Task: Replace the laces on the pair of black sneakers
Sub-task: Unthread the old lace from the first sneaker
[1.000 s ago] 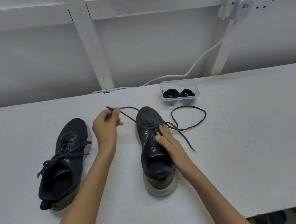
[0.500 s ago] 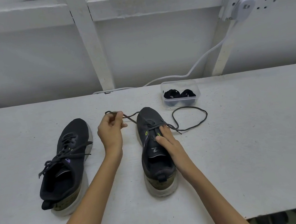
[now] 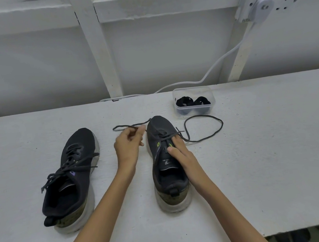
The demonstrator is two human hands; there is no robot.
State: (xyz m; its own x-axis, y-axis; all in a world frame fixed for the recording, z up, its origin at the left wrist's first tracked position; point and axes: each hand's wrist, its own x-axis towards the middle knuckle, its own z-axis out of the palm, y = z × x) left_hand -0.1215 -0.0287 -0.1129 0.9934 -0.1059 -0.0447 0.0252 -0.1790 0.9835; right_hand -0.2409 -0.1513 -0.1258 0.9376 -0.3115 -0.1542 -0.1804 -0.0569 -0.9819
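Note:
Two black sneakers stand on the white table (image 3: 262,168), toes pointing away from me. The left sneaker (image 3: 71,179) is fully laced, its lace ends loose. The right sneaker (image 3: 167,160) has its black lace (image 3: 204,127) threaded only near the toe, and one end of that lace loops on the table to the shoe's right. My left hand (image 3: 129,145) pinches the other lace end just left of the toe. My right hand (image 3: 181,152) lies flat on the shoe's tongue with straight fingers, pressing down.
A clear plastic box (image 3: 193,101) with two coiled black laces sits behind the right sneaker. A white cable (image 3: 218,62) runs from a wall socket (image 3: 261,6) down to the table's back edge. The table's front edge is close to my body.
My left hand has dropped lower and moved closer to the right sneaker's toe with the lace end. The loose loop on the right has shifted slightly. My right hand stays on the tongue.

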